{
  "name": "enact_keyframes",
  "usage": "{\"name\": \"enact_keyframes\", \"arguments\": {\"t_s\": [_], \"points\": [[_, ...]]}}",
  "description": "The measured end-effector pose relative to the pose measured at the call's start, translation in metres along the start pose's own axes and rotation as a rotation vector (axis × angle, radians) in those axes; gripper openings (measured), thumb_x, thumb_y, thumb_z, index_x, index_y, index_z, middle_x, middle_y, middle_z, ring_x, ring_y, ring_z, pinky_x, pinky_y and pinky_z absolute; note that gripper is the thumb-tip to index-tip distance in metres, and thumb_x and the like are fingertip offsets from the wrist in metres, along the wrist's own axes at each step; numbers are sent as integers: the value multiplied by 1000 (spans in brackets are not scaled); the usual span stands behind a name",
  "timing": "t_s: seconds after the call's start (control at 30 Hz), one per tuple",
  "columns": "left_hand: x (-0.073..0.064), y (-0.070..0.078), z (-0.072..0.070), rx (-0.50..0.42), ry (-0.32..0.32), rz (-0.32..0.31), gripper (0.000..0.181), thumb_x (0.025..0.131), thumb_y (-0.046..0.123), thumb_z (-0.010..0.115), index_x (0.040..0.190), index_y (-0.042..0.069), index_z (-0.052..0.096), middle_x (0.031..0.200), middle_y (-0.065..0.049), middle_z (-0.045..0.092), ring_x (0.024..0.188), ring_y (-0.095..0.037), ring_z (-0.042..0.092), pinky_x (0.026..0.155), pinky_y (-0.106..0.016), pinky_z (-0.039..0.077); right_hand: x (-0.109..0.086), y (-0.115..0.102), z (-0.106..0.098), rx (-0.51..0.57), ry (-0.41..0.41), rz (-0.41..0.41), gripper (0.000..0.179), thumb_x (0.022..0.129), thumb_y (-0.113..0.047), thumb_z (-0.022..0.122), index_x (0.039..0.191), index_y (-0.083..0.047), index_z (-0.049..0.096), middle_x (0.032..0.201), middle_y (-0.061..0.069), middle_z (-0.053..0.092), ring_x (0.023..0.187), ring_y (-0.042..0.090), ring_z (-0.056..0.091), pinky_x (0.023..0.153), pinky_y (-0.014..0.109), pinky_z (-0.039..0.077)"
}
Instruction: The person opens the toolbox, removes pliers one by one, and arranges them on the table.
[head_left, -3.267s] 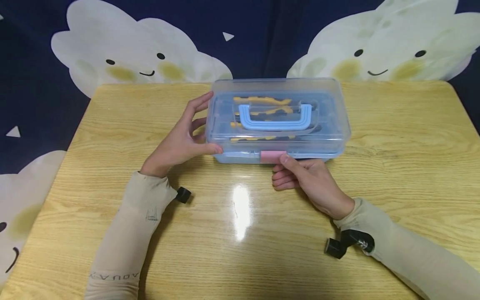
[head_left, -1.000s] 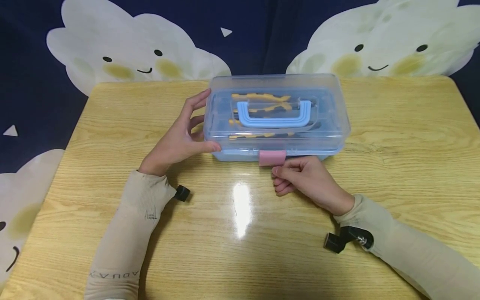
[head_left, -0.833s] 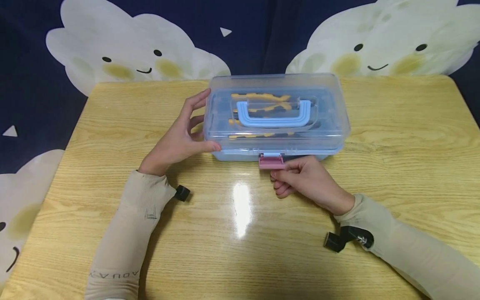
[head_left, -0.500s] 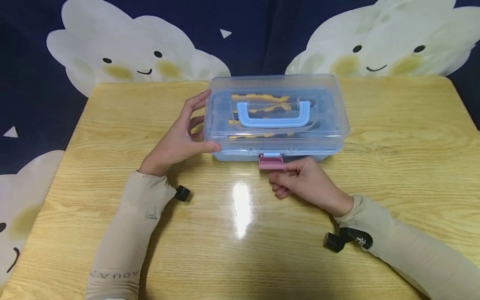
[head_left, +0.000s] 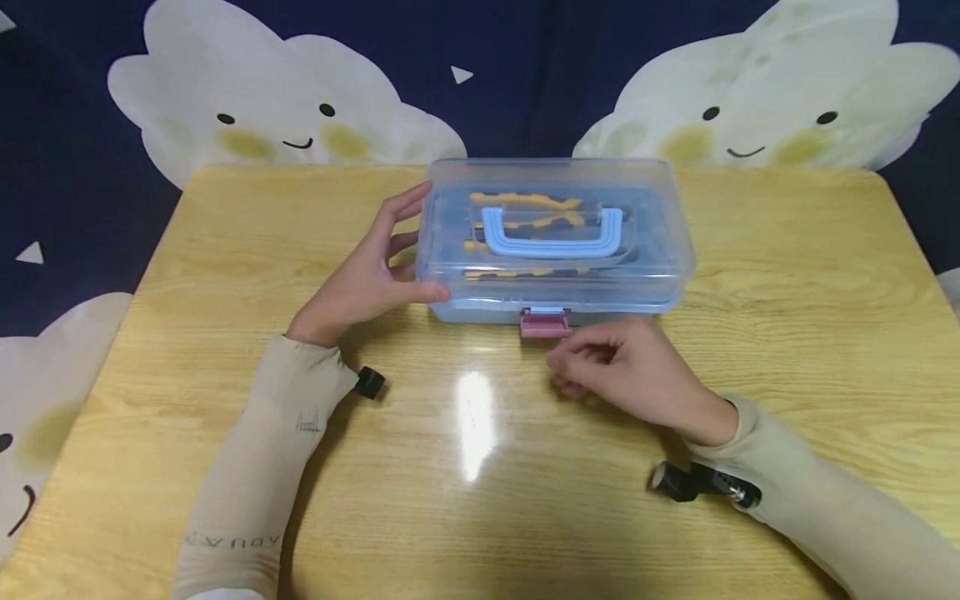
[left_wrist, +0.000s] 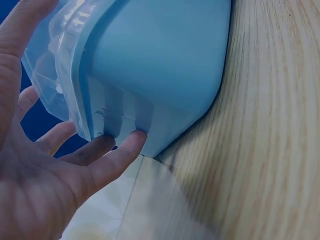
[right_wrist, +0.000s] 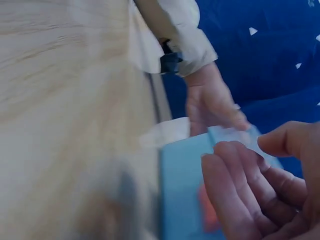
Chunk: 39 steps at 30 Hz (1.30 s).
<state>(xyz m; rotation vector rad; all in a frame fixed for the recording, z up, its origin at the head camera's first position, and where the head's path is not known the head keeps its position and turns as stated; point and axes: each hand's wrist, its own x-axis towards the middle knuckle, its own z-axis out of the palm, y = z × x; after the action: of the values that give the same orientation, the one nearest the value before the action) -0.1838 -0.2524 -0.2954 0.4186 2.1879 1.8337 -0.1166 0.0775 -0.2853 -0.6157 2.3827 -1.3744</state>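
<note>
A storage box [head_left: 555,287] with a light blue base and clear lid [head_left: 652,242] stands at the table's far side. Its lid is down, with a blue carry handle [head_left: 552,246] on top. The pink latch [head_left: 545,324] at the front hangs flipped outward. My left hand [head_left: 367,279] grips the box's left end, thumb at the front corner and fingers reaching toward the back. In the left wrist view, fingertips [left_wrist: 134,139] press against the base's end wall. My right hand [head_left: 637,367] is just right of and below the latch, fingers loosely bent, holding nothing.
Several yellow-and-black long items [head_left: 525,200] show through the clear lid. The box stands on a wood-grain table [head_left: 420,500]. Behind the table hangs a dark blue cloth [head_left: 517,75] with smiling clouds.
The pink latch has swung from lying against the box front to flipped outward. My right hand has let go of it and drawn slightly right. My left hand keeps its place.
</note>
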Motion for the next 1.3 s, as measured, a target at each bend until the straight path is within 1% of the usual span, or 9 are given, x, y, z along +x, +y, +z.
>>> {"name": "enact_keyframes", "arguments": {"t_s": [0.2, 0.33, 0.43, 0.53, 0.67, 0.87, 1.03, 1.1, 1.3], "points": [[11, 2, 5, 10, -34, 13, 109, 80, 15, 90, 159, 46, 22, 169, 1, 18, 154, -29, 37, 122, -54, 40, -11, -17, -24, -131, 138, -297, 19, 89, 3, 75, 91, -14, 82, 76, -8, 78, 67, 0, 71, 62, 16, 59], [11, 1, 6, 8, -32, 9, 109, 80, 14, 90, 159, 47, 23, 169, 1, 18, 153, -29, 37, 122, -53, 41, -9, -31, -40, -170, 218, -422, 23, 84, 7, 77, 88, -14, 82, 75, -9, 77, 67, -5, 68, 59, 11, 53], [9, 0, 7, 4, -29, 6, 109, 80, 13, 90, 159, 47, 23, 169, 2, 18, 153, -29, 37, 122, -53, 41, -5, -38, -48, -153, 268, -507, 19, 82, 9, 77, 86, -9, 82, 76, -8, 77, 67, -4, 68, 61, 9, 52], [7, 0, 8, 1, -30, 10, 110, 80, 12, 90, 159, 46, 22, 168, 2, 18, 152, -28, 38, 122, -53, 41, -2, -41, -53, -67, 311, -584, 9, 84, 6, 78, 84, -3, 81, 78, -6, 78, 70, -2, 71, 65, 8, 54], [4, 0, 7, -2, -34, 22, 110, 80, 11, 90, 160, 45, 22, 168, 4, 20, 152, -27, 40, 121, -54, 42, 0, -40, -56, 27, 377, -637, 7, 87, 1, 79, 81, 4, 79, 81, -5, 79, 71, 0, 72, 66, 8, 54], [-1, 3, 2, 2, -14, 25, 111, 79, 9, 90, 159, 45, 23, 167, 7, 21, 150, -28, 41, 119, -55, 43, 4, -39, -62, -4, 480, -630, 11, 85, 1, 79, 76, 7, 78, 81, -7, 79, 69, -3, 69, 71, 8, 54], [-5, 5, 1, 9, 1, 16, 113, 78, 9, 91, 160, 44, 23, 169, 14, 15, 152, -31, 38, 120, -55, 42, 10, -38, -64, 158, 460, -690, 14, 83, 7, 77, 77, 18, 73, 86, -1, 81, 75, 4, 74, 73, 11, 56], [-7, 6, 0, 1, 3, 14, 112, 78, 8, 91, 160, 44, 23, 170, 17, 14, 153, -29, 37, 120, -55, 43, 12, -36, -65, 192, 458, -719, 16, 83, 7, 76, 79, 22, 71, 87, 1, 81, 75, 5, 73, 66, 8, 51], [-11, 8, -1, -5, 9, 7, 111, 78, 11, 91, 159, 47, 23, 169, 12, 16, 153, -24, 38, 115, -52, 48, 19, -29, -70, 118, 551, -750, 16, 81, 5, 76, 81, 20, 72, 88, 4, 81, 79, 4, 73, 70, 11, 50]]}}
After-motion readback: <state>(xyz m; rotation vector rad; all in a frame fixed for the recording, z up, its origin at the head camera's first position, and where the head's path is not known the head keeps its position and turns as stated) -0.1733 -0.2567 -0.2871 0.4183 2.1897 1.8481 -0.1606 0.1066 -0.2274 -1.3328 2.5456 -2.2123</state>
